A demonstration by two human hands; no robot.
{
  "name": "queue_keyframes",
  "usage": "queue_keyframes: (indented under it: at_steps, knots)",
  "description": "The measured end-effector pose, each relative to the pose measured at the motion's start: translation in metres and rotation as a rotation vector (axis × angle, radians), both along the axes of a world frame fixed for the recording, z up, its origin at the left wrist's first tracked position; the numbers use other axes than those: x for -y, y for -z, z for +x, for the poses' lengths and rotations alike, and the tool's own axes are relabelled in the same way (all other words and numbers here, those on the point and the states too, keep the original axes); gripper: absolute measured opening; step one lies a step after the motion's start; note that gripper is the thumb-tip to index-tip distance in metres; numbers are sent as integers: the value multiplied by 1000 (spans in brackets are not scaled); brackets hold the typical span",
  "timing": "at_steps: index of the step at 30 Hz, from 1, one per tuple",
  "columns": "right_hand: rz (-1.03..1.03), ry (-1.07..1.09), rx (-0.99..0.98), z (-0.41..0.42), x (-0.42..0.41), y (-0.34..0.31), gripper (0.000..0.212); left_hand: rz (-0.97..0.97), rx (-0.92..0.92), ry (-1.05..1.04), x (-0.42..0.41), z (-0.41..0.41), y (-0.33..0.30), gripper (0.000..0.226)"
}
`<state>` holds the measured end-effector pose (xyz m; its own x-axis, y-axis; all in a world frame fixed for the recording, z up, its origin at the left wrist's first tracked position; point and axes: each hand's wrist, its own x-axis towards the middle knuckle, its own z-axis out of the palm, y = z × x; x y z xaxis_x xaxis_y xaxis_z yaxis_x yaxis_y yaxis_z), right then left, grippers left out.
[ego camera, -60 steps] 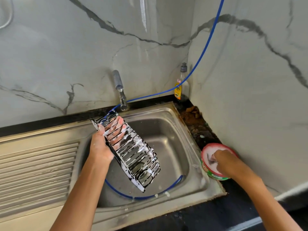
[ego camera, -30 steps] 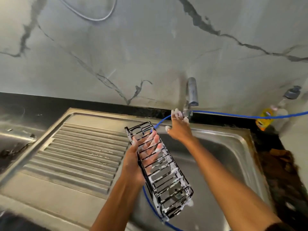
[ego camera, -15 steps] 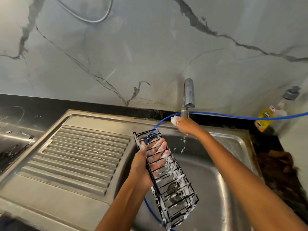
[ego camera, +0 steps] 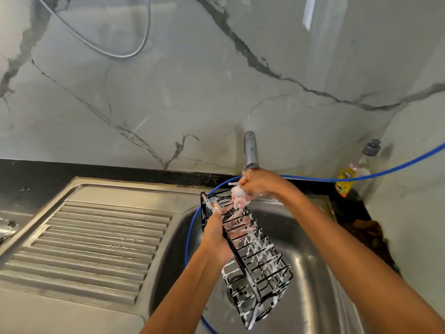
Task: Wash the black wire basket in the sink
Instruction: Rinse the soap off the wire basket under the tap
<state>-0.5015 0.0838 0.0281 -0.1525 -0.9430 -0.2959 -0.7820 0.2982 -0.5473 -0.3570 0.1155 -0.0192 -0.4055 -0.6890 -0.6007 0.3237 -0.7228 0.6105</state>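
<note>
We see the black wire basket (ego camera: 250,251) held tilted over the steel sink (ego camera: 310,280), its upper end toward the tap (ego camera: 250,150) and its lower end hanging down above the drain, white suds clinging to its wires. The left hand (ego camera: 218,233) grips the basket along its upper left side, thumb on the outer rim and fingers showing through the wires inside. The right hand (ego camera: 256,184) sits just below the tap's mouth, fingers curled and pinching a small foamy wad (ego camera: 238,196) against the basket's top end. A blue hose (ego camera: 385,171) runs from the right wall past the tap and loops down into the sink behind the basket. A soap bottle (ego camera: 350,175) stands in the corner of the dark table (ego camera: 36,174), and the ribbed drainboard (ego camera: 96,242) lies to the left.
</note>
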Motion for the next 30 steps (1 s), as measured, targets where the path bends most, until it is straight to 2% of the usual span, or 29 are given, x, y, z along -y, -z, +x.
queue_keyframes:
  at_steps: [3,10,15,19,22,25,30]
  knots:
    - [-47,-13,-1,3,-4,6,16,6,-55,23,1,-8,-2,51]
    - [-114,19,171,1,-11,12,13,66,-101,87,20,-19,7,53]
    - [-154,12,-4,15,-37,21,22,58,-103,104,35,-23,20,52]
    - [-223,-66,-176,38,-70,46,39,65,-102,145,38,-22,20,49]
    - [-319,-9,-267,43,-72,57,37,68,-116,139,36,-23,19,51]
    - [-315,65,-343,42,-57,55,33,48,-133,95,34,-20,14,48]
    - [-382,171,-241,38,-26,47,33,54,-132,10,35,-18,-4,39]
